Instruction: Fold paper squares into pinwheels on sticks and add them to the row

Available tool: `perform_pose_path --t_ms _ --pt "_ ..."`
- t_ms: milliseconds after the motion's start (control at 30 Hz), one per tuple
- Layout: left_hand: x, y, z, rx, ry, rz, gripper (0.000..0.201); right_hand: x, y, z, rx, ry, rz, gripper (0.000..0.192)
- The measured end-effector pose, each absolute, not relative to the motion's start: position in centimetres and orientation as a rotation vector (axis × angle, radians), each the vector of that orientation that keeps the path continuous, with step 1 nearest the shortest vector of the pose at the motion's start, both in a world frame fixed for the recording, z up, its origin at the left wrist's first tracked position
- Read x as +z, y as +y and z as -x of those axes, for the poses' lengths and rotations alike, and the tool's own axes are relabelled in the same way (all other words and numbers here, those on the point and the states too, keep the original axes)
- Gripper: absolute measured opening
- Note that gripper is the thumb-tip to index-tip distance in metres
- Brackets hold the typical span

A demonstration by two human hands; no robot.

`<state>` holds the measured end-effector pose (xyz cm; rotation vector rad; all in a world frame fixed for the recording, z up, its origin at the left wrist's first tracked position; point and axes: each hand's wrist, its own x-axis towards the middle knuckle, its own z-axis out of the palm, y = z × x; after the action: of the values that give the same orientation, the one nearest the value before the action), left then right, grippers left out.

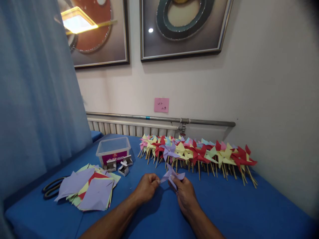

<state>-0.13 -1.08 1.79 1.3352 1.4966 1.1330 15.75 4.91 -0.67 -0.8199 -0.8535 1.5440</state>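
Note:
A lilac paper pinwheel [170,172] is held above the blue-covered table between my two hands. My right hand [185,194] is closed on it, with the thumb near the centre and the fingers behind. My left hand [146,187] is in a pinch at the tip of its left blade. No stick shows on this pinwheel. Just beyond it stands a long cluster of finished-looking pinwheels [199,153] on thin wooden sticks, in red, yellow, lilac, pink, green and blue. To the left lies a pile of coloured paper sheets [97,194], lilac on top.
Black-handled scissors [51,190] lie partly under the paper pile. A clear plastic tub [113,146] with a purple label stands behind it. Several small open boxes [123,168] sit beside the tub. A radiator pipe [161,118] runs along the wall, and a blue curtain [37,83] hangs at left.

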Motion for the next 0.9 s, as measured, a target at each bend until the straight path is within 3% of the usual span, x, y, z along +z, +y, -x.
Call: perform_pose_path --t_ms 900 --pt "1.9 -1.1 0.5 1.149 1.582 -1.447 0.015 0.3 4.0 -15.7 1.61 -0.841 0.774 0.036"
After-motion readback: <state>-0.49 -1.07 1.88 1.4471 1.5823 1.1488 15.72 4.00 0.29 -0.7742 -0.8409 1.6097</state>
